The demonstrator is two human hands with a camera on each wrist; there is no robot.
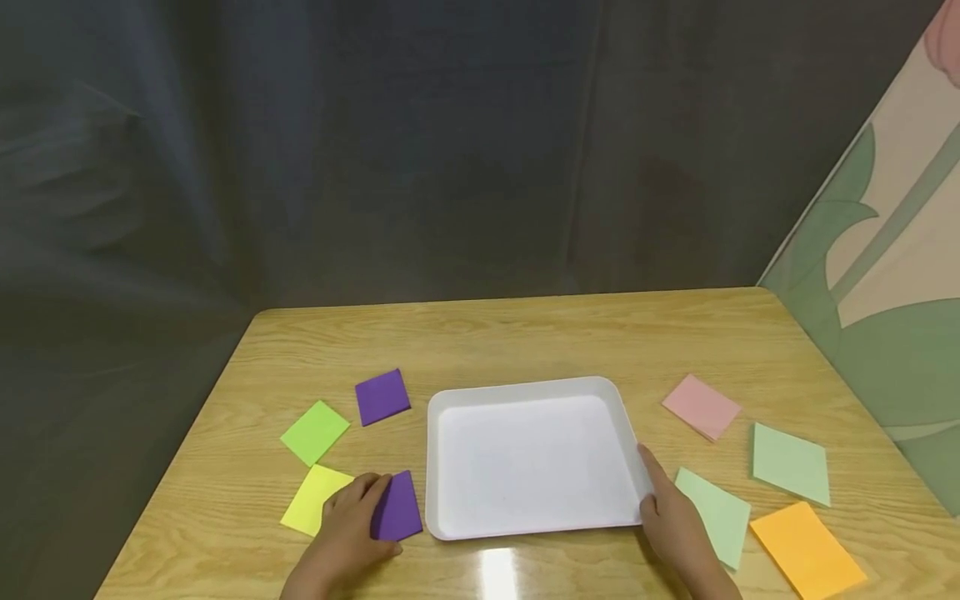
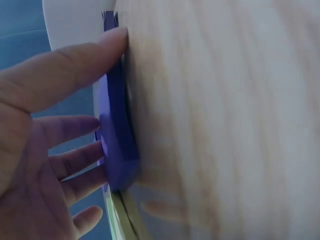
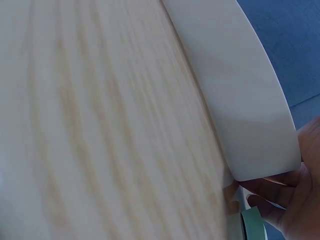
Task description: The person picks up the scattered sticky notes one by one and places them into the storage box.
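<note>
A white rectangular tray (image 1: 532,533) lies on the wooden table, nothing inside it. My right hand (image 1: 671,521) holds the tray at its right side near the front corner. In the right wrist view, fingers (image 3: 275,192) wrap behind the tray's end (image 3: 240,100). To the left of the tray, my left hand (image 1: 348,525) grips a purple sticky note pad (image 1: 399,510) flat on the table. The thumb (image 2: 95,57) lies at the pad's near edge and the other fingertips touch the purple pad (image 2: 117,125) farther back.
Another purple pad (image 1: 382,397), a green pad (image 1: 315,432) and a yellow pad (image 1: 311,500) lie left. On the right are a pink pad (image 1: 701,407), two pale green pads (image 1: 790,463) (image 1: 716,515) and an orange pad (image 1: 808,550). A dark curtain (image 1: 480,167) hangs behind the table.
</note>
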